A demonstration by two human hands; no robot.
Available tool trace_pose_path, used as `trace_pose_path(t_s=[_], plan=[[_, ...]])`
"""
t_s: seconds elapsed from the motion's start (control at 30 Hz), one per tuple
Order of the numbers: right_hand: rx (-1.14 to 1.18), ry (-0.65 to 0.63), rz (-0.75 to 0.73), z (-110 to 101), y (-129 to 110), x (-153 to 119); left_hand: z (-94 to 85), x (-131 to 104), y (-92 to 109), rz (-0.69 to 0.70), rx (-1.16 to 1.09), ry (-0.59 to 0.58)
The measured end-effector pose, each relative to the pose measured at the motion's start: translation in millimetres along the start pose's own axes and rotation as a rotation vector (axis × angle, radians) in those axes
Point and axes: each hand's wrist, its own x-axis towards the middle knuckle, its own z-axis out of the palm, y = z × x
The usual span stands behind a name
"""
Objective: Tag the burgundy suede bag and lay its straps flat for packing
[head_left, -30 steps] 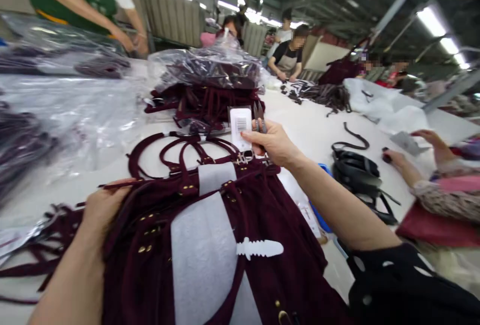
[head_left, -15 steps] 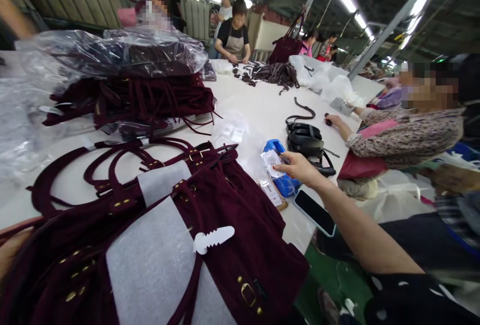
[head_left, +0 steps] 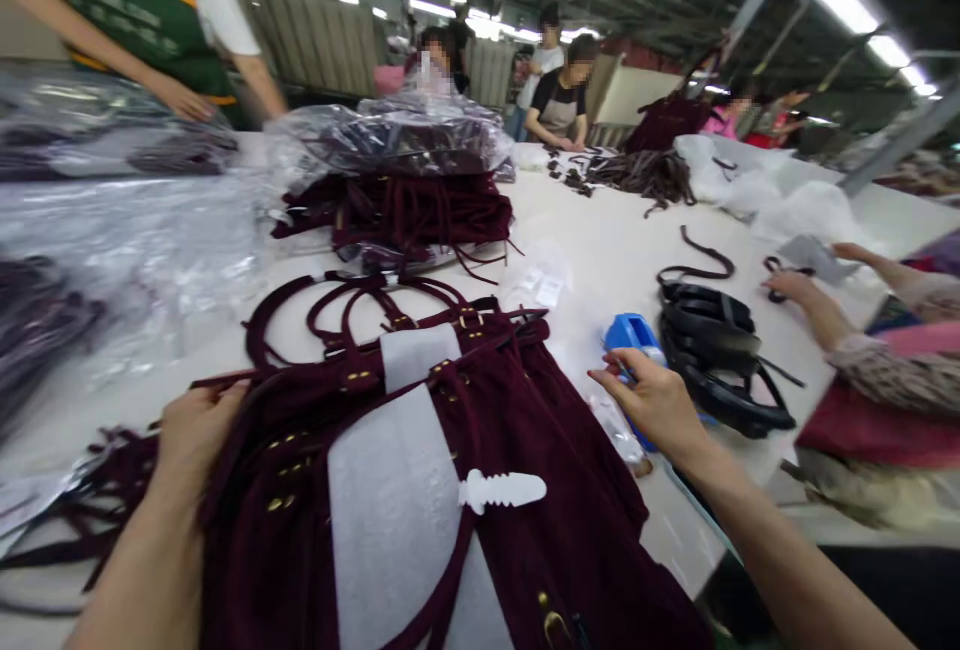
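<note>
Several maroon bags [head_left: 555,430] lie stacked in front of me, with grey-white sheets [head_left: 394,510] over their fronts and a white toothed plastic tag [head_left: 506,492] on a strap. My left hand [head_left: 199,425] grips the upper left edge of the bag. My right hand [head_left: 649,395] hovers right of the bags, near a blue tape dispenser [head_left: 630,332], its thumb and fingers drawn together; what they hold, if anything, is too small to make out. Under that hand lies a clear plastic packet [head_left: 619,430].
Black straps [head_left: 709,330] are bundled at the right. Plastic-wrapped maroon goods [head_left: 420,145] are piled behind the bags. Clear plastic [head_left: 172,260] and dark straps [head_left: 112,500] lie left. A co-worker's hands [head_left: 799,290] work at the right; a person in green stands back left.
The view has turned left. My left hand now shows on the bag's edge. My right hand has lifted off the white packet on the tape dispenser and come nearer the bags.
</note>
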Motion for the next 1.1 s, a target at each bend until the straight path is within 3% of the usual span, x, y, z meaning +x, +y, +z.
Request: trace_pose_path(t_s=[0.17,0.33,0.43,0.53,0.67,0.73,0.87,1.1], plan=[[0.361,-0.148,-0.333,39,-124,46,-10.9,-27,30,0.096,-0.34,-0.133],[0.416,-0.355,-0.707,116,-267,78,-17.9,-71,40,0.341,-0.367,-0.21],[0.323,-0.539,-0.727,168,-317,78,-21.9,-102,39,0.441,-0.338,-0.189],[0.257,-0.714,-0.555,210,-325,67,-24.8,-110,32,0.403,-0.402,-0.159],[0.23,-0.777,-0.441,234,-306,50,-25.3,-78,18,0.001,-0.311,0.099],[0.23,-0.787,-0.414,235,-300,45,-22.5,-56,12,-0.108,-0.162,0.174],[0.228,-0.795,-0.391,233,-300,44,-14.2,-30,12,-0.114,-0.001,0.08],[0.292,-0.798,-0.39,228,-297,42,-12.7,-28,10,-0.181,0.038,0.034]])
